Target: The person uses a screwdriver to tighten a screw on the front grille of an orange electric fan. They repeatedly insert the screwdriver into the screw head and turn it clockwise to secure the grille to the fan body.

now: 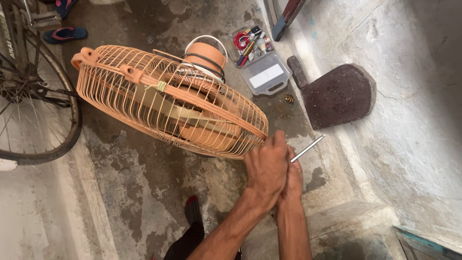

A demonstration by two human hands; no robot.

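An orange fan [192,103] lies tilted on the concrete floor, its wire cage [144,103] facing left and its motor housing [206,55] at the back. My left hand [266,166] is closed over the cage's rim at its right end. My right hand [293,178] sits just under and behind the left one, mostly hidden by it. It grips a screwdriver whose thin metal shaft [308,147] sticks out up and to the right, away from the cage.
A bicycle wheel [33,101] stands at the left. An open clear plastic box [266,74] of small tools lies behind the fan, beside a dark paddle-shaped slab [337,94]. A rough wall [414,120] rises at the right. A sandal [65,33] lies top left.
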